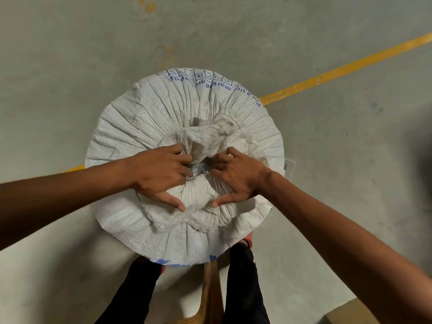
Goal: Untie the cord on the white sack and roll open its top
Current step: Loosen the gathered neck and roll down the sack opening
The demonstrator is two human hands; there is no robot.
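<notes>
The white sack [184,127] stands on the concrete floor [339,160] directly below the person, and its top is gathered into many folds that run toward the middle. Both hands work at this gathered neck. The left hand [159,176] has its fingers [173,202] spread over the fabric, with the upper fingertips pushed into the small opening at the center. The right hand [238,178] mirrors it: its fingers [222,202] are also spread, and the upper ones are curled at the edge of the same opening. Between the fingertips of the two hands a shiny grey material [197,170] is visible, perhaps an inner plastic liner; I cannot tell for sure.

No cord is visible around the neck or near the fingers, so I judge the untying is probably finished, or the cord is hidden under the hands. The mouth is only slightly open. The rolling of the top seems not yet done: the loose fabric beyond the fingertips lies crumpled, not turned down in a neat roll.
</notes>
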